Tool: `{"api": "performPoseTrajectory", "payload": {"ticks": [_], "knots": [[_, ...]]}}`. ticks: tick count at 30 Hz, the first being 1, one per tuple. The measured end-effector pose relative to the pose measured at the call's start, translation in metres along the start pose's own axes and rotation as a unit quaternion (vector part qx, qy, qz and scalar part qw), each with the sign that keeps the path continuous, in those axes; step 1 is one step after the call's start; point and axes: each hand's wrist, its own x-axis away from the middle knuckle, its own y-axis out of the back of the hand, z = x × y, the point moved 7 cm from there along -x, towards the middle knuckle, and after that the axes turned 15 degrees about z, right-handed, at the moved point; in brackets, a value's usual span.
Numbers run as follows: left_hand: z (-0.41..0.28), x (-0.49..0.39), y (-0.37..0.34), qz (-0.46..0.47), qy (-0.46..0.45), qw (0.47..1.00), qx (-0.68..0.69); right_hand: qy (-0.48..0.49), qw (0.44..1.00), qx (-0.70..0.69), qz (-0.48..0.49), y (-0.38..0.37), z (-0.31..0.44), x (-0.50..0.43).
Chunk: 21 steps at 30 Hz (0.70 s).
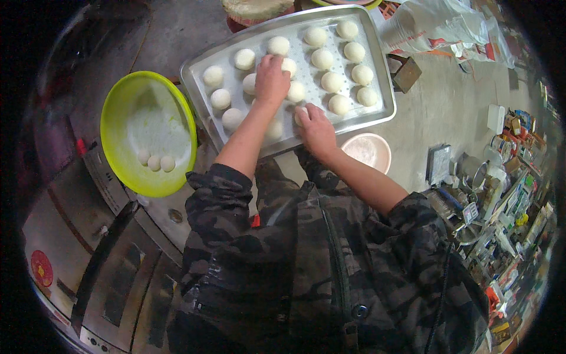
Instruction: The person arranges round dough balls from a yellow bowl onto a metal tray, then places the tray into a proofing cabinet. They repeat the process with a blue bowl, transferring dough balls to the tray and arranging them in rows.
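A rectangular metal tray (388,104) holds several round, pale dough balls (339,105), set roughly in rows. Over the tray's middle, my left hand (270,79) has its fingertips between two dough balls and touches or nearly touches them; whether it grips one cannot be told. At the near edge, my right hand (316,128) has its fingers curled on a dough ball (301,117), partly hidden by them. Left of the tray, a yellow-green plastic basin (191,132) dusted with white powder holds three small dough balls (154,163).
A pale pink bowl (365,150) with white powder sits just beyond the tray's near right edge. Plastic bags (437,31) lie at the upper right, near a small block (407,75). Cluttered tools and packages line the right side; a cabinet-like appliance (119,274) stands at lower left.
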Motion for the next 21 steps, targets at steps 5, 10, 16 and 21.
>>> {"api": "performPoseTrajectory", "payload": {"ticks": [5, 10, 16, 21], "knots": [[-0.009, 0.01, 0.007, -0.005, 0.007, 0.999, 0.038, 0.092, 0.991, 0.09, -0.036, 0.018, 0.018, 0.009], [-0.022, 0.067, 0.011, -0.009, 0.007, 0.994, 0.111, 0.132, 0.988, -0.039, -0.064, 0.038, -0.005, 0.019], [0.001, 0.136, -0.03, 0.053, 0.161, 0.927, 0.336, 0.129, 0.982, -0.122, -0.059, 0.042, -0.033, 0.02], [-0.005, 0.163, -0.065, 0.042, 0.199, 0.847, 0.491, 0.176, 0.984, -0.016, -0.035, 0.026, -0.013, 0.01]]}}
